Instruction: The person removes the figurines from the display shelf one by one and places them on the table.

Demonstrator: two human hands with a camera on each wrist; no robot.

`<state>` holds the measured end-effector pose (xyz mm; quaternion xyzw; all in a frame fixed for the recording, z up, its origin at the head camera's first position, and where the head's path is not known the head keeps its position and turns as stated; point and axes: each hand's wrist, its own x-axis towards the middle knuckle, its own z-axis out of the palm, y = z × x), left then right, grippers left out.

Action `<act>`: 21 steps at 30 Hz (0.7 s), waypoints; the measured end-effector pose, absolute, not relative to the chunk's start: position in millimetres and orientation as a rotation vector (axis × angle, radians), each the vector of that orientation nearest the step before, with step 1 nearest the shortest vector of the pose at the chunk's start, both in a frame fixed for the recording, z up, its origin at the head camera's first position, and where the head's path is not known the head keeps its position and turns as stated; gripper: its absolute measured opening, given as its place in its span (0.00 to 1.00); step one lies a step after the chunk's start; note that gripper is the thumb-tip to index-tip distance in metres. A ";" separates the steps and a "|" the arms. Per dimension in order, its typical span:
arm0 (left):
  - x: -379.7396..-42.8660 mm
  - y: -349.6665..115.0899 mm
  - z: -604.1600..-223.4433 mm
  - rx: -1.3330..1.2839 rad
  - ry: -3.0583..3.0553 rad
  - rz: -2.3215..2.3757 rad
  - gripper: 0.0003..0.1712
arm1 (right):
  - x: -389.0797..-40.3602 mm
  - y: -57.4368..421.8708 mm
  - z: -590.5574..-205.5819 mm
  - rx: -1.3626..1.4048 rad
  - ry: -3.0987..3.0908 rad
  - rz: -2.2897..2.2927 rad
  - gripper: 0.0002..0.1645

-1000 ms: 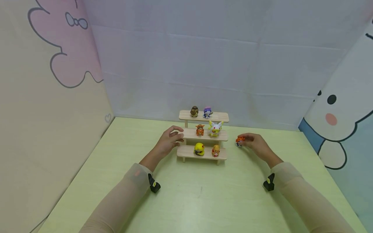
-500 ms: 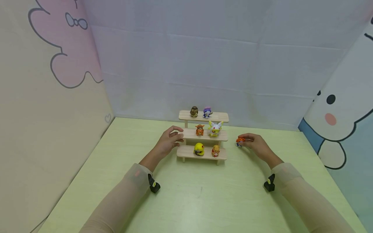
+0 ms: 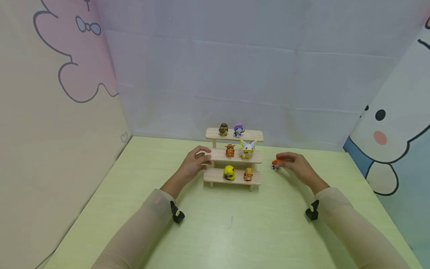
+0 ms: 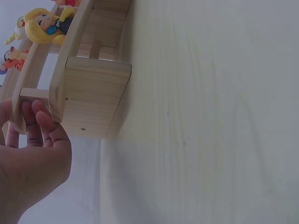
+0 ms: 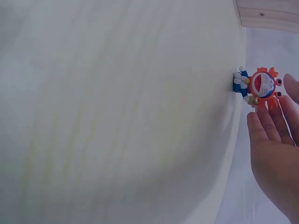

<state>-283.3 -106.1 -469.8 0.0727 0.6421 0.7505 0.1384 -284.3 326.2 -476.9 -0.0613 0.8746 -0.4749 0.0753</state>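
A three-tier wooden display stand (image 3: 215, 174) carries several small figurines. My left hand (image 3: 192, 164) grips the left end of its middle tier, fingers curled under the board (image 4: 17, 112) in the left wrist view. To the stand's right, a crab-hatted figurine (image 5: 262, 85) with a white face and blue body stands upright on the table. My right hand (image 3: 295, 166) is at this figurine, its fingers (image 5: 268, 123) loosely extended beside the red hat. In the right wrist view the thumb sits a little apart from the hat; whether the fingertips touch it is hard to tell.
On the tiers stand an owl (image 3: 223, 129), a purple-hatted figurine (image 3: 238, 130), a tiger (image 3: 230, 150), a white-and-yellow figurine (image 3: 247, 149), a yellow-haired figurine (image 3: 229, 172) and a bear (image 3: 248, 175). A pale wall (image 3: 208, 74) rises behind the table (image 3: 215, 231).
My right hand has shifted slightly to the right and its fingers have loosened around the crab-hatted figurine, which stays in place. The left hand keeps its hold on the stand.
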 end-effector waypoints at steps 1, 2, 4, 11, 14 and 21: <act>-283.5 -106.3 -470.2 0.213 1.855 2.171 0.14 | -284.7 326.8 -475.7 -0.188 2.622 -1.426 0.30; -283.7 -106.5 -470.5 0.214 1.853 2.173 0.14 | -285.0 327.4 -474.3 -0.182 2.616 -1.437 0.30; -284.0 -106.8 -471.3 0.222 1.851 2.174 0.14 | -285.5 327.9 -471.3 -0.183 2.613 -1.446 0.31; -283.0 -106.5 -470.4 0.213 1.852 2.180 0.11 | -286.9 328.4 -462.0 -0.184 2.587 -1.474 0.32; -281.8 -105.8 -468.5 0.207 1.856 2.179 0.10 | -287.8 329.1 -457.9 -0.190 2.575 -1.484 0.34; -280.6 -105.9 -465.9 0.201 1.859 2.170 0.10 | -290.2 329.9 -446.7 -0.215 2.579 -1.464 0.40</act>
